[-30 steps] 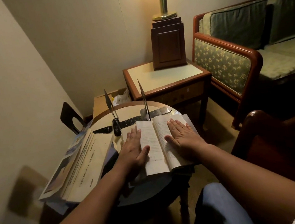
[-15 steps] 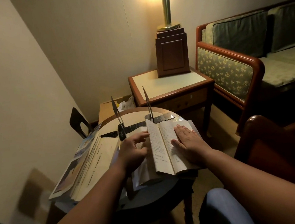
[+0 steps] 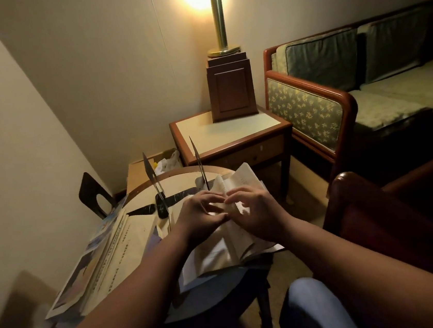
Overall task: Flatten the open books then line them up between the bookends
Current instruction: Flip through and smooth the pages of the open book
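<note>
Both hands have come off the flat-palm press of a second ago and now meet over the gutter of the open book [image 3: 214, 253]. Camera has also tilted up, so more of the lamp [image 3: 218, 15] shows.

Left hand [image 3: 198, 217]: fingers [image 3: 208, 195] curled, thumb underneath, pinching a raised wad of leaves at the middle of the book. Right hand [image 3: 260, 214]: fingers [image 3: 236, 196] curled, tips touching the same wad from the other side. Thumb is hidden, so I can't tell whether you actually hold the pages there. Fingertips of the two hands are nearly touching.

Book is on the near right part of the round surface [image 3: 177, 184] and overhangs its near edge. It isn't flat: centre leaves stand up between your fingers and the far right pages fan upward. Its far edge is just beside the right bookend [image 3: 198, 163], not in the gap.

Left bookend [image 3: 152, 176] stands upright, apart from the right one. Stack of closed books [image 3: 117, 248] lies on the left of the surface, by your left forearm. A third bookend [image 3: 92, 194] stands behind that stack, near the wall.
</note>
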`<state>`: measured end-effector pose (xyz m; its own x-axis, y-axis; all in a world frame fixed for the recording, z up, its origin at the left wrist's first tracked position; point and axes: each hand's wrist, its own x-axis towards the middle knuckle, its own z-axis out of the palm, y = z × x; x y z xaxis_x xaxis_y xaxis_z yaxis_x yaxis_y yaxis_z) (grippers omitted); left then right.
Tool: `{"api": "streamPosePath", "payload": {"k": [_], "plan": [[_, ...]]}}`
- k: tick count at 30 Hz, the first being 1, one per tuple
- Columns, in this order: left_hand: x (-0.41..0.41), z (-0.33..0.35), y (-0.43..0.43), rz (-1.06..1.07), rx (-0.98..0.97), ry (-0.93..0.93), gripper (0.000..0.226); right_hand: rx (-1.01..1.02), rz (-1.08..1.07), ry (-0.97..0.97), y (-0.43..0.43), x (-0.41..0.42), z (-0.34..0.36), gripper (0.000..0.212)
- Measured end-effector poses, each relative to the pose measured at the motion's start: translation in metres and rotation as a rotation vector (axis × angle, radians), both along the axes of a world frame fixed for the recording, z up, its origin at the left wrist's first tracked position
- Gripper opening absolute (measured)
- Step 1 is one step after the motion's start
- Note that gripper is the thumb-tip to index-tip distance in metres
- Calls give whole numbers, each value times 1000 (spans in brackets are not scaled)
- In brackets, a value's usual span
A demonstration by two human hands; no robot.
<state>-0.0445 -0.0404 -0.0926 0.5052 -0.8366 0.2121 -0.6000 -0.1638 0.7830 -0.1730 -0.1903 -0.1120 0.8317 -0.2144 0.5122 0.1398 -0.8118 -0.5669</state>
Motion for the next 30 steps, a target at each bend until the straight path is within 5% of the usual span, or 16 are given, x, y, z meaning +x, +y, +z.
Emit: {"api": "streamPosePath", "payload": {"k": [8, 13, 16, 21, 25, 30], "plan": [[6, -9, 6, 138, 13, -117, 33, -113, -64, 203, -6, -9, -6, 28], [14, -21, 25, 150, 109, -327, 37, -366, 31, 331, -3, -4, -9, 42], [15, -35, 33, 159, 209, -440, 50, -330, 16, 406, -2, -2, -14, 45], [18, -51, 33, 117, 409, -329, 90, -217, -45, 454, -1, 0, -15, 50], [19, -57, 33, 114, 500, -336, 94, -189, -90, 475, 4, -1, -15, 70], [16, -54, 34, 111, 517, -312, 92, -126, -106, 410, 8, 1, -14, 62]]}}
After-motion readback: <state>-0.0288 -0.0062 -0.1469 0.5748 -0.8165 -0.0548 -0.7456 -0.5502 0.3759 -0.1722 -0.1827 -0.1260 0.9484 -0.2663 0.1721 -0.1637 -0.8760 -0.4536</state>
